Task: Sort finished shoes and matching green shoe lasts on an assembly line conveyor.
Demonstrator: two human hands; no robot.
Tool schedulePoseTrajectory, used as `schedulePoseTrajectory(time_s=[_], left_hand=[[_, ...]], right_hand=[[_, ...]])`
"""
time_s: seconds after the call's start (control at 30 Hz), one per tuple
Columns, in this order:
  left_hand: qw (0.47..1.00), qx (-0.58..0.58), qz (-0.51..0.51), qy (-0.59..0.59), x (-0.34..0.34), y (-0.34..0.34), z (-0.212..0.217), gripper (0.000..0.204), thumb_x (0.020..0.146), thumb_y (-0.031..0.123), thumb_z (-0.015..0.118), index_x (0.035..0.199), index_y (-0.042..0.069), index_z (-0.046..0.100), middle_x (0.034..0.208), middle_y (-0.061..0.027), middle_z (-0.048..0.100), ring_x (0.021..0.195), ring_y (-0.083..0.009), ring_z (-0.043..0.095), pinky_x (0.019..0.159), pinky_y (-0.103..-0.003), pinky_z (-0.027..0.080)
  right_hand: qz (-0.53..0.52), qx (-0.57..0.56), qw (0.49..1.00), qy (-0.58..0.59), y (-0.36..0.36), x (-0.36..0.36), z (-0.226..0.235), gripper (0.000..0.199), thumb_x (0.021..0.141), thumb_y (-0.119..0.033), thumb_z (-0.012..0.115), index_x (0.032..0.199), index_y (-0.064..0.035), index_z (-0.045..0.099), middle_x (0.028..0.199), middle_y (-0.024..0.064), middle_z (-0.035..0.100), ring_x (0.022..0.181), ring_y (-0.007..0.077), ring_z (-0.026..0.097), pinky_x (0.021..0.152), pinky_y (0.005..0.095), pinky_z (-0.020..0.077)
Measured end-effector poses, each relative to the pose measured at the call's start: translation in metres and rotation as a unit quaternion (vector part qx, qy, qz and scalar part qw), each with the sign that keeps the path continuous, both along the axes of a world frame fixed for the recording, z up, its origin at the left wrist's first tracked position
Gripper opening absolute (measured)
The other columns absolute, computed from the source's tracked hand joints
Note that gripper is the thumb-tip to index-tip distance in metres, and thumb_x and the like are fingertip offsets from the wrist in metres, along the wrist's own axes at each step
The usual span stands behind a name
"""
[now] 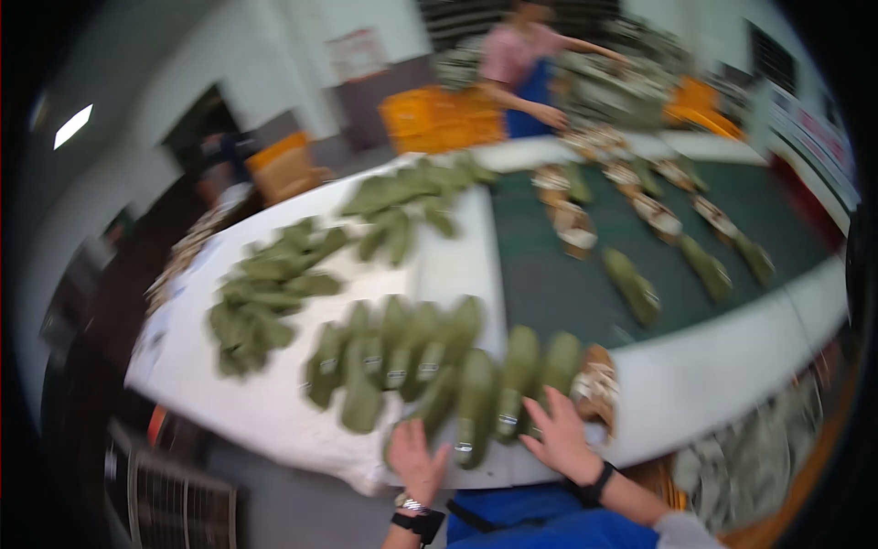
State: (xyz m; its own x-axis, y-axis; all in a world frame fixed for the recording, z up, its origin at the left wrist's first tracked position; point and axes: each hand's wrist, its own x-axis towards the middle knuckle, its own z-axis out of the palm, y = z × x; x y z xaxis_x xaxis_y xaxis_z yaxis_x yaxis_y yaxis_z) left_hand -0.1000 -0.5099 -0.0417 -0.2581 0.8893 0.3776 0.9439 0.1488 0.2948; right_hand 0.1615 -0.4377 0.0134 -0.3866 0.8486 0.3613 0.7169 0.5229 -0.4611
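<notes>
My left hand (418, 462) lies at the table's near edge, fingers stretched out, over the heel end of a green insole (434, 403). My right hand (560, 441) has its fingers spread at the lower ends of two green insoles, the nearer one (556, 366) beside a brown shoe with white laces (596, 389). Whether either hand presses on an insole is blurred. Between the hands lies another green insole (476, 393) with a small pale mark at its heel. More insoles (395, 329) stand in a loose row to the left.
Piles of green insoles (265, 293) lie on the white table (183, 357). A dark green belt (567, 293) on the right carries brown shoes (573, 229) and insoles. Across it a person in a blue apron (528, 91) reaches over the shoes. Orange crates (439, 119) stand behind.
</notes>
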Motion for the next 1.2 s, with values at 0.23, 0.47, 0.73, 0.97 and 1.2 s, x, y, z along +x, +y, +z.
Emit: schedulePoseTrajectory(time_s=[0.23,0.47,0.73,0.97,1.2], left_hand=[[0.999,-0.024,-0.009,0.021,0.024,-0.012,0.024,0.077,0.079,0.037,0.066,0.138,0.0,0.033,0.137,-0.0239,0.037,0.124,-0.0417,0.038,0.098,-0.05,0.034],[0.998,-0.032,-0.043,-0.038,0.036,-0.004,0.029,0.07,0.087,0.042,0.056,0.14,0.002,0.032,0.141,-0.0238,0.033,0.127,-0.0417,0.034,0.102,-0.049,0.029],[0.996,-0.006,-0.088,0.006,0.043,0.023,0.034,0.062,0.087,0.04,0.056,0.135,0.004,0.041,0.144,-0.0236,0.029,0.13,-0.0427,0.029,0.104,-0.053,0.024],[0.996,-0.008,-0.081,0.018,0.04,0.026,0.027,0.051,0.086,0.037,0.058,0.124,0.005,0.051,0.146,-0.0227,0.027,0.132,-0.0417,0.028,0.104,-0.054,0.025],[0.996,0.003,-0.083,0.021,0.042,0.023,0.033,0.041,0.084,0.028,0.061,0.117,0.003,0.055,0.144,-0.0241,0.029,0.129,-0.0428,0.031,0.102,-0.052,0.028]], right_hand=[[-0.023,-0.165,0.984,-0.064,-0.005,0.024,0.015,0.061,0.079,-0.039,0.064,0.132,-0.0144,0.044,0.073,0.0164,0.06,0.062,0.0326,0.062,0.052,0.041,0.0493],[-0.06,-0.164,0.984,-0.023,-0.012,0.028,0.004,0.037,0.079,-0.026,0.06,0.11,-0.0098,0.05,0.068,0.0183,0.06,0.062,0.0343,0.062,0.053,0.0439,0.0495],[-0.08,-0.121,0.989,-0.019,-0.016,0.021,-0.006,0.028,0.081,-0.021,0.056,0.107,-0.0109,0.051,0.067,0.0187,0.06,0.059,0.0354,0.061,0.05,0.0454,0.0481],[-0.068,-0.22,0.95,0.212,-0.011,0.061,0.02,0.019,0.082,-0.019,0.055,0.1,-0.012,0.052,0.066,0.0133,0.058,0.053,0.0304,0.058,0.049,0.0448,0.0446],[-0.024,-0.549,0.581,0.601,0.049,0.138,0.071,0.008,0.09,-0.023,0.054,0.096,-0.0211,0.049,0.072,-0.0074,0.043,0.045,0.0013,0.024,0.038,0.017,0.0146]])
